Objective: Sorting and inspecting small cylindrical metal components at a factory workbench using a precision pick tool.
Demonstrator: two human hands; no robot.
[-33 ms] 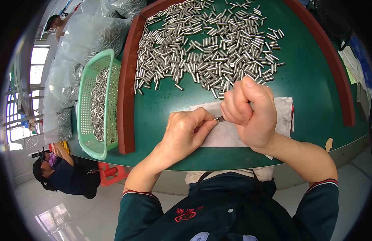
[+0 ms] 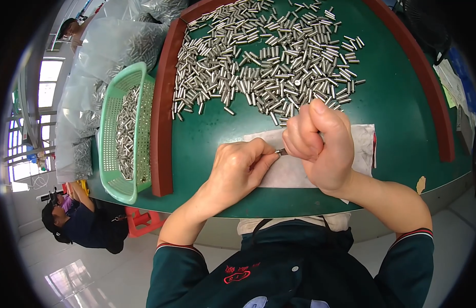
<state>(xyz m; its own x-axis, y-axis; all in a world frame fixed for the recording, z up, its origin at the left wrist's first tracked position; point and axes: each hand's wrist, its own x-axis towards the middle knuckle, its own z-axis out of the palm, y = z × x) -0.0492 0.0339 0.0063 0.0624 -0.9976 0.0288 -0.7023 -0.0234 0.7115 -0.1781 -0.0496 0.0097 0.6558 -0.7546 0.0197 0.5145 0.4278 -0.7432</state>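
Over a white cloth (image 2: 284, 177) my left hand (image 2: 240, 163) is closed in a pinch on a small silvery metal pin (image 2: 277, 152), mostly hidden by the fingertips. Opposite it, my right hand (image 2: 322, 143) makes a fist with the thumb on top. A short dark metal shaft (image 2: 283, 152) pokes out of that fist and meets the pin; the rest of it is hidden in the palm, so its kind does not show. Beyond both hands a wide heap of loose metal pins (image 2: 268, 77) covers the green tabletop (image 2: 397, 133).
Dark red rails (image 2: 163, 128) border the tabletop. Left of them stands a light green basket (image 2: 108, 113) holding metal pins, beside clear plastic bags (image 2: 96, 56) of more pins. A person in dark clothes (image 2: 86, 220) sits at far left near a red stool (image 2: 144, 222). Papers (image 2: 451, 84) lie at right.
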